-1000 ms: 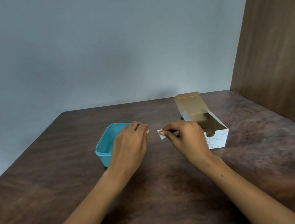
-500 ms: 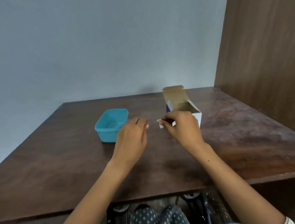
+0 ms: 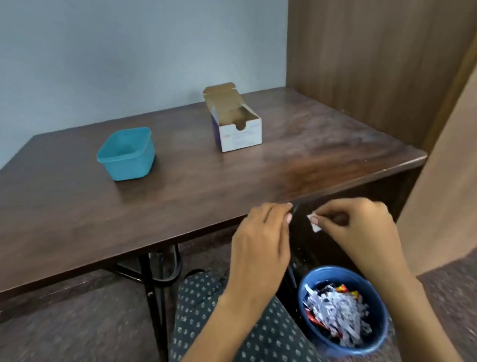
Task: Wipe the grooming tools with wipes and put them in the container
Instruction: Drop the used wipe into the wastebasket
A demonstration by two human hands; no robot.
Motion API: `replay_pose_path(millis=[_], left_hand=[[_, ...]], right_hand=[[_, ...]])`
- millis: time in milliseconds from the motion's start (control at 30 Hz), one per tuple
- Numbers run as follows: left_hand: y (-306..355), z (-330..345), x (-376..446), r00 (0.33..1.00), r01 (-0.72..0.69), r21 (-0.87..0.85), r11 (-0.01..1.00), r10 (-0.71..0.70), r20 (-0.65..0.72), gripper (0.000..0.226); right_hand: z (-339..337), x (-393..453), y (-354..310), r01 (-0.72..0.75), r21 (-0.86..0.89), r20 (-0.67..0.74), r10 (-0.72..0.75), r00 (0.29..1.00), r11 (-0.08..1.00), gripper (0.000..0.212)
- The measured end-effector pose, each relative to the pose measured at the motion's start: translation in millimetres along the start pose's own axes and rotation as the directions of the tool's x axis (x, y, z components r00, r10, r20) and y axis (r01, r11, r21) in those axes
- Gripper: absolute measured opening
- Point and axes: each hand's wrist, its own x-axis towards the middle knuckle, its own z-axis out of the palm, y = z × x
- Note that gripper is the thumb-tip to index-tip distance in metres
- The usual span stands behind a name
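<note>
Two hands held off the table's near edge, above the floor. Right hand [image 3: 359,228] pinches a small white wipe packet [image 3: 315,224] between thumb and fingertips. Left hand [image 3: 261,245] just beside it, fingers curled with tips together; whether it holds anything cannot be told. Teal container [image 3: 127,154] sits on the table [image 3: 61,213] toward its far left corner; contents not visible. Open white wipe box [image 3: 236,123] stands near the far edge, well apart from the container. Blue bin [image 3: 342,310] of shredded paper on the floor below the right hand.
</note>
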Motion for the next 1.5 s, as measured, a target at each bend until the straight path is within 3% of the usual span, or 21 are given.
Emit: replay_pose_path(millis=[100,233,367,633,767,967,1100,1333,1500], left_hand=[[3.1,35.0,-12.4,0.998,0.016,-0.050,0.999,-0.013,0.069,0.020],[-4.2,88.9,-22.7,0.978,0.025,-0.040,0.999,-0.016,0.207,0.024],[-15.5,140.9,-27.7,0.945,0.060,-0.029,0.998,-0.047,0.322,0.019],[-22.6,201.7,-28.4,0.866,0.056,0.055,0.997,-0.076,0.495,0.013],[-21.8,211.2,-27.7,0.846,0.044,0.056,0.997,-0.067,0.529,0.014],[-25.1,208.9,-25.8,0.856,0.057,0.022,0.998,-0.060,0.513,0.020],[-28.0,196.5,-23.2,0.877,0.070,0.021,0.997,-0.071,0.476,0.019],[-5.3,123.0,-6.3,0.950,0.026,-0.104,0.994,0.008,0.313,0.030],[12.3,51.2,13.2,0.991,-0.022,-0.156,0.988,0.042,0.127,0.033]], right_hand=[[10.7,-13.1,37.6,-0.165,-0.059,0.009,0.165,0.986,0.985,0.004],[48.4,-15.3,87.2,-0.403,-0.138,-0.019,0.405,0.914,0.905,0.017],[83.1,-10.6,126.8,-0.525,-0.141,-0.052,0.523,0.851,0.840,0.020],[126.8,-9.6,186.4,-0.630,-0.255,0.031,0.657,0.753,0.734,0.028],[140.8,-16.2,205.0,-0.643,-0.278,0.096,0.687,0.720,0.714,0.036],[146.7,-14.4,209.4,-0.705,-0.230,0.063,0.734,0.677,0.670,0.039],[128.5,-1.9,178.5,-0.675,-0.203,0.047,0.696,0.717,0.709,0.030],[49.3,-3.4,96.3,-0.375,-0.330,0.155,0.442,0.883,0.866,0.021],[-11.8,-1.8,24.8,-0.193,-0.273,0.156,0.242,0.958,0.942,0.019]])
